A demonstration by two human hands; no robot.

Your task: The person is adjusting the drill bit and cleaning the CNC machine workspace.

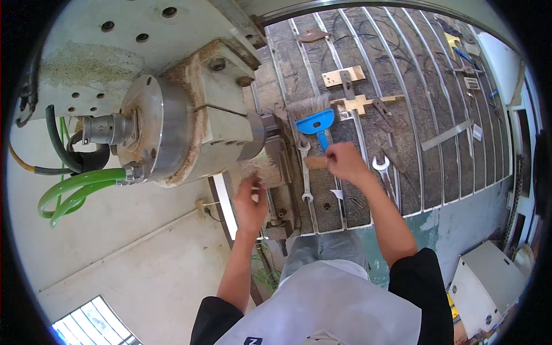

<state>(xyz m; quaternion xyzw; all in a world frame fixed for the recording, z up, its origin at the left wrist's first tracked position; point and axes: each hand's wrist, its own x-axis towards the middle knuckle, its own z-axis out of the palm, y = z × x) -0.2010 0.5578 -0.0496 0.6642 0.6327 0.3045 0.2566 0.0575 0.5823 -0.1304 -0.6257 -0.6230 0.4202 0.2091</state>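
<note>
The right hand, clenched on a wooden handle (seemingly the brush's), could knock the wrench just beside it, while the left hand hangs released.

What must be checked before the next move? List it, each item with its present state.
1. Left hand clear of the machine head: not ok, it is close by it, at the vise.
2. Right hand gripping the wooden piece: ok.
3. Machine head stopped: cannot tell.
4. Wrenches off the slotted table: not ok.
5. Blue brush near the right hand: ok.
</note>
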